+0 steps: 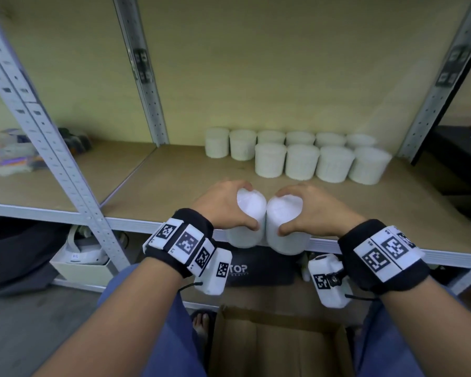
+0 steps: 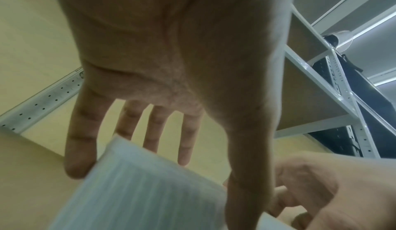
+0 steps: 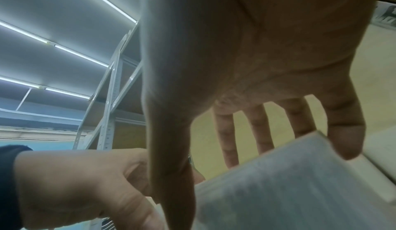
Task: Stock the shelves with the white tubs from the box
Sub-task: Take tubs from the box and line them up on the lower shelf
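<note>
Each hand grips one white tub from above, side by side, at the front edge of the wooden shelf. My left hand holds the left tub, thumb on its near side, fingers over the far side. My right hand holds the right tub the same way. The two tubs touch each other. In the left wrist view the fingers wrap the ribbed tub; in the right wrist view the tub sits under the fingers. Several white tubs stand in two rows at the shelf's back right.
An open cardboard box lies on the floor below my arms. Metal uprights frame the shelf bay. Packaged goods sit on the neighbouring shelf to the left. A black bag is on the lower shelf.
</note>
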Available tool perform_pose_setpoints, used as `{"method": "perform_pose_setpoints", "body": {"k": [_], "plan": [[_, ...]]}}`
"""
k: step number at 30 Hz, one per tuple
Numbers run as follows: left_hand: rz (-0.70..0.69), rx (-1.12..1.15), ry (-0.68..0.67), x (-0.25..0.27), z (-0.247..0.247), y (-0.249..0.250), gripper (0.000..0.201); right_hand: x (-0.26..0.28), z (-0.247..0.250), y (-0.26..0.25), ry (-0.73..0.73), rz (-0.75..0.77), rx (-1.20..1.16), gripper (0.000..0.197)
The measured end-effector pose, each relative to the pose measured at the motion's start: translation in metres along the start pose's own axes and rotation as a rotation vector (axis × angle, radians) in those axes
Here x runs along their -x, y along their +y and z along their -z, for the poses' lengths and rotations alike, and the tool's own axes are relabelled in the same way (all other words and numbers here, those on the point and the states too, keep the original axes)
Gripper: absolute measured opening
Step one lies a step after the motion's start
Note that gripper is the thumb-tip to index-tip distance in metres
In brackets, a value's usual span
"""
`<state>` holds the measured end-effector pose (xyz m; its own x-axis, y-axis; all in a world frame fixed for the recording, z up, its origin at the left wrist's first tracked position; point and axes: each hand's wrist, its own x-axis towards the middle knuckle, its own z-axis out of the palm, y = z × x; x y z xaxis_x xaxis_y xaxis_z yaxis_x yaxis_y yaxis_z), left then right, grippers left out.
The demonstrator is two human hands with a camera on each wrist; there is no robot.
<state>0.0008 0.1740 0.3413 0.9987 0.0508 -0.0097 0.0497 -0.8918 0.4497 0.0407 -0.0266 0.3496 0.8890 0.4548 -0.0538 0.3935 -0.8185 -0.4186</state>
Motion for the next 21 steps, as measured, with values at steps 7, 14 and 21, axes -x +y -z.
{"method": "perform_pose_setpoints", "body": {"k": [7, 14, 21], "plan": [[0.032, 0.031, 0.009, -0.03, -0.012, -0.002, 0.076, -0.031, -0.014, 0.01, 0.07, -0.027, -0.036, 0.068], [0.034, -0.03, 0.018, -0.035, -0.019, -0.008, 0.072, -0.037, -0.017, 0.016, 0.045, -0.03, -0.004, 0.071], [-0.039, -0.094, 0.123, -0.018, -0.02, 0.002, 0.047, -0.019, -0.006, 0.016, 0.073, 0.036, 0.064, 0.048]]}}
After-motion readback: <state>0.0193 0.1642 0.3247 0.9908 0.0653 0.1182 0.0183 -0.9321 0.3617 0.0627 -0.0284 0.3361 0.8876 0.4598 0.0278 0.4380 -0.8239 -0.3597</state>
